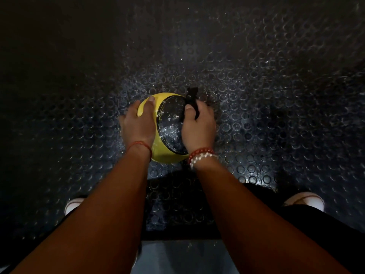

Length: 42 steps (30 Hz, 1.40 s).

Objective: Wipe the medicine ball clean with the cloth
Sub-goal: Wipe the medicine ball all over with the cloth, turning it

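— On the studded floor (pixel 266 86), head view: where's the medicine ball (pixel 169 125)?
— I count one, resting there. My left hand (pixel 138 123) lies flat on its yellow side. My right hand (pixel 198 127) is curled round the one black cloth (pixel 192 97), against its right flank.
— Handling?
— Heavy, I'd guess, and glossy, maybe slick. Brace it from both sides.

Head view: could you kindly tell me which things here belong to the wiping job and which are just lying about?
Part of the job: medicine ball; black cloth; right hand gripping the cloth; left hand resting on the ball.

Not part of it: studded floor; white shoes; beaded bracelets.
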Each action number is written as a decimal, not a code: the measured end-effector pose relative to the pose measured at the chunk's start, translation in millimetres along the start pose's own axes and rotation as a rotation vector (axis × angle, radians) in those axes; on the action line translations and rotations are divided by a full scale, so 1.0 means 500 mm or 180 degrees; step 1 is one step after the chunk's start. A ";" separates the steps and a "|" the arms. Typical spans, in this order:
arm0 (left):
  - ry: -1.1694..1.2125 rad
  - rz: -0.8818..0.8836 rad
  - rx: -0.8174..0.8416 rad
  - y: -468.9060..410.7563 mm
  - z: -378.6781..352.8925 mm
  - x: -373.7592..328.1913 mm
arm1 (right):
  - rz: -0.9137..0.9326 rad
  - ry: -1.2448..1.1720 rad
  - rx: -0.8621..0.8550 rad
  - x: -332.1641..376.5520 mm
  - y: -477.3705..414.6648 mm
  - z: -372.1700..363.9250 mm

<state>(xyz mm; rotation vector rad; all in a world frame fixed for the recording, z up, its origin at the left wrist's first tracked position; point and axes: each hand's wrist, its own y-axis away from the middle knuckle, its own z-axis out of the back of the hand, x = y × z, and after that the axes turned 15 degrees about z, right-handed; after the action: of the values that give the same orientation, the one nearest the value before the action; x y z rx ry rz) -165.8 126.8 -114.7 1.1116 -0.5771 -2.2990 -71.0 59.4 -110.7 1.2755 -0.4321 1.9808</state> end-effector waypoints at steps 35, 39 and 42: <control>0.0080 0.0024 0.0337 0.006 0.015 -0.001 | 0.0314 0.0440 0.0414 0.016 -0.048 0.010; 0.0015 0.0115 0.0257 0.002 0.011 -0.009 | 0.1233 0.0603 0.0163 0.033 0.040 -0.009; 0.0081 0.0054 0.0283 0.004 0.013 -0.010 | 0.1525 0.0761 0.0150 0.024 0.039 -0.016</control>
<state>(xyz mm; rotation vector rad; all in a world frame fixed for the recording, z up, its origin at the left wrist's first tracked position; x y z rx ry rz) -168.0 129.4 -106.9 1.1709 -0.6823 -2.2607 -93.1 56.1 -101.6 1.0070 -0.6176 2.5215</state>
